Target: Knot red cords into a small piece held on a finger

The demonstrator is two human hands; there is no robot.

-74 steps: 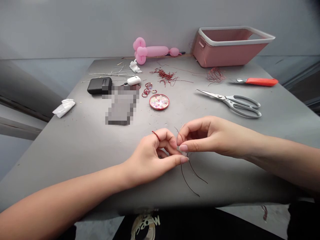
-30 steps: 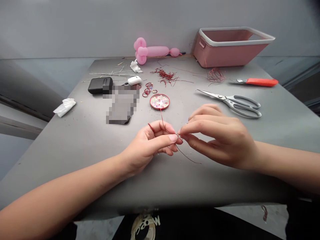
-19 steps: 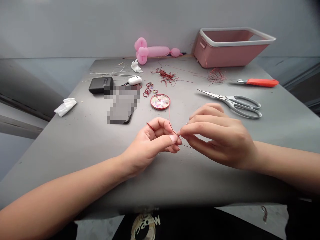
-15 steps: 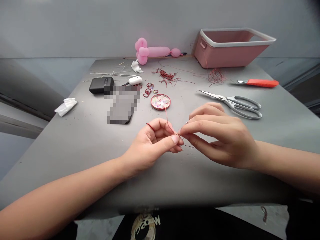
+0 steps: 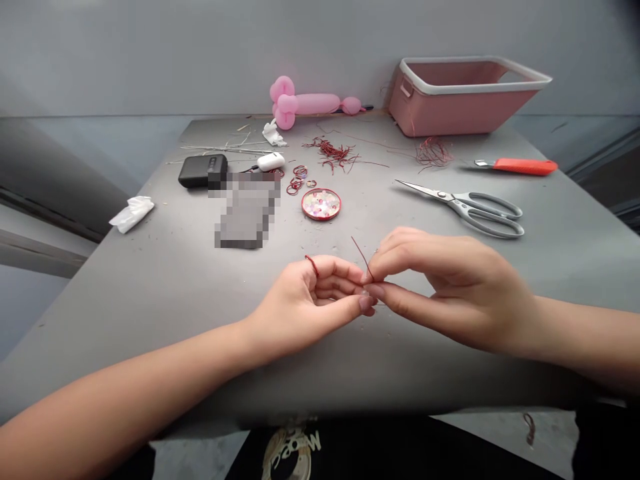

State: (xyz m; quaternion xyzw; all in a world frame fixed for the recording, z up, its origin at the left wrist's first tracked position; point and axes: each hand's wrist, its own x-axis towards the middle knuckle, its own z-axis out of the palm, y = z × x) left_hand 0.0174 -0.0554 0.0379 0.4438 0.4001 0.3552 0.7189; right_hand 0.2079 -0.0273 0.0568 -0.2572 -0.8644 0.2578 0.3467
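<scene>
My left hand (image 5: 317, 293) is closed in a pinch, its thumb and fingertips meeting around a thin red cord. A loop of red cord rings the base of its index finger. Thumb and index finger of my right hand (image 5: 450, 287) pinch the same red cord (image 5: 361, 255), one end of which sticks up and to the left above the fingers. Both sets of fingertips touch or nearly touch, and whatever small piece lies between them is mostly hidden. Beyond the hands sits a round red-rimmed dish (image 5: 321, 204) of clear and pink beads.
Scissors (image 5: 460, 207) and an orange-handled tool (image 5: 525, 166) lie at right. Finished-looking red rings (image 5: 296, 180), cord scraps (image 5: 333, 152), a phone (image 5: 245, 213), a black case (image 5: 203, 170) and a pink balloon (image 5: 315, 103) lie farther back. A pink basket (image 5: 450, 113) stands back right.
Both hands have shifted slightly toward me and right. The cord's raised end now leans from my right fingertips, where before it rose from between the hands toward the dish.
</scene>
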